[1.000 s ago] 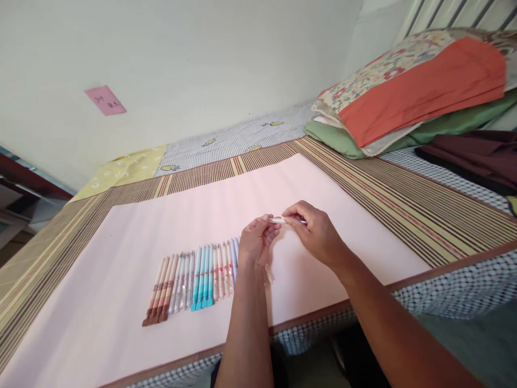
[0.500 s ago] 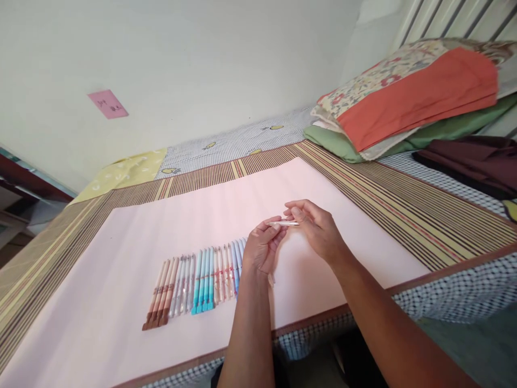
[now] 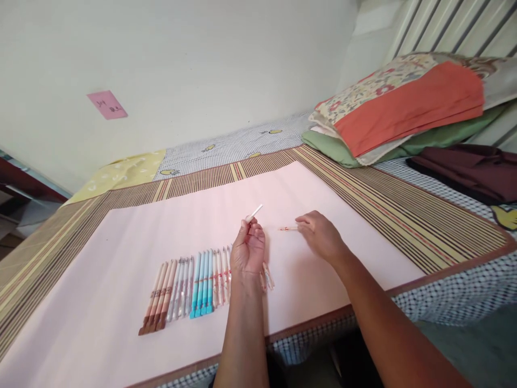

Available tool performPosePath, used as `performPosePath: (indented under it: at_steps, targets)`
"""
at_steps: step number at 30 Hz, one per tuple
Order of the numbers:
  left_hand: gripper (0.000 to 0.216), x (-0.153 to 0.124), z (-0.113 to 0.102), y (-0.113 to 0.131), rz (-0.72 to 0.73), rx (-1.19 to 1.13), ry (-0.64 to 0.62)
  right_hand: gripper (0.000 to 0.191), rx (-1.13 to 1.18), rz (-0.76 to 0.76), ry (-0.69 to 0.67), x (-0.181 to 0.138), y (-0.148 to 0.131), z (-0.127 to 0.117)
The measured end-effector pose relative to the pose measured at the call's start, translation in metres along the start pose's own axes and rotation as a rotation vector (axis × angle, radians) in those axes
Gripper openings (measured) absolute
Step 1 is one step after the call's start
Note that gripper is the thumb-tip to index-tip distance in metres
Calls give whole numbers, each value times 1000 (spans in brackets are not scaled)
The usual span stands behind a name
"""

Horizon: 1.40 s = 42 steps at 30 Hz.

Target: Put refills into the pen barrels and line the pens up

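Note:
My left hand (image 3: 248, 245) pinches a slim white pen part (image 3: 256, 212) between thumb and fingers, its free end pointing up and right. To the right, my right hand (image 3: 320, 231) grips a pale pen barrel with red marks (image 3: 286, 229), whose one end sticks out leftward. The two pieces are apart. Below and left of my left hand lies a row of pens on pink paper (image 3: 133, 237): brown pens (image 3: 159, 296), clear whitish pens (image 3: 180, 288), blue pens (image 3: 202, 283) and red-patterned pens (image 3: 218, 275). My left wrist hides part of the row; more red-patterned pens (image 3: 267, 277) show beside it.
The paper lies on a striped mat (image 3: 355, 199) over a checked cloth (image 3: 448, 293). Folded bedding with an orange band (image 3: 412, 108) and a dark maroon cloth (image 3: 472, 170) are at right. A pink note (image 3: 107, 104) is on the wall.
My hands were together at one white pen. They have moved apart, each with a piece; my left hand went left and its piece now tilts upward.

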<state>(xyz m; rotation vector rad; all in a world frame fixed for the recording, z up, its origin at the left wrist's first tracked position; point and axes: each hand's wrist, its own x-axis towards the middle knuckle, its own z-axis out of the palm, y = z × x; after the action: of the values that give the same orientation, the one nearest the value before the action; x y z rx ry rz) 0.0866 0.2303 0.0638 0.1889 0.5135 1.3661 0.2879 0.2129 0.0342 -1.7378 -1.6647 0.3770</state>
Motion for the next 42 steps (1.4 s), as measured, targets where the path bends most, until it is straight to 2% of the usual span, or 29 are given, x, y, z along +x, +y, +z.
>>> performPosePath:
  at_steps: [3, 8, 11, 15, 18, 22, 25, 29, 33, 36, 39, 42]
  targets:
    - [18, -1, 2, -4, -30, 17, 51, 20, -180, -24, -56, -1, 0, 8]
    - [19, 0, 3, -6, -82, 3, 157, 11, -266, -37, -86, 0, -4, 13]
    - [18, 1, 3, -5, -75, 32, 200, 9, -178, -25, -28, 1, -3, 12]
    - [18, 1, 2, -6, -34, 66, 221, 7, 135, 48, 96, 4, 3, 8]
    - [19, 2, 1, -5, -25, 66, 220, 13, 102, -23, 133, 3, 6, 7]
    - [18, 4, -1, -3, -20, 39, 213, 31, -8, -242, -5, -3, 9, 9]
    - [17, 5, -2, -3, -16, 35, 200, 43, -103, -322, -116, -5, 8, 11]
    - [18, 5, -2, -4, -39, 53, 197, 30, -194, -318, -199, -3, 2, 11]
    - [19, 5, 1, -5, -44, 78, 207, 17, -201, -263, -172, -3, -4, 9]
    - [19, 5, 3, -6, -48, 88, 217, 12, -60, -144, -63, -3, -5, 9]
    - [19, 4, 3, -6, -45, 92, 224, 16, 256, -10, 96, -2, -5, 8]
    - [19, 3, 4, -7, -39, 107, 221, 21, 623, 101, 170, 1, -11, 2]
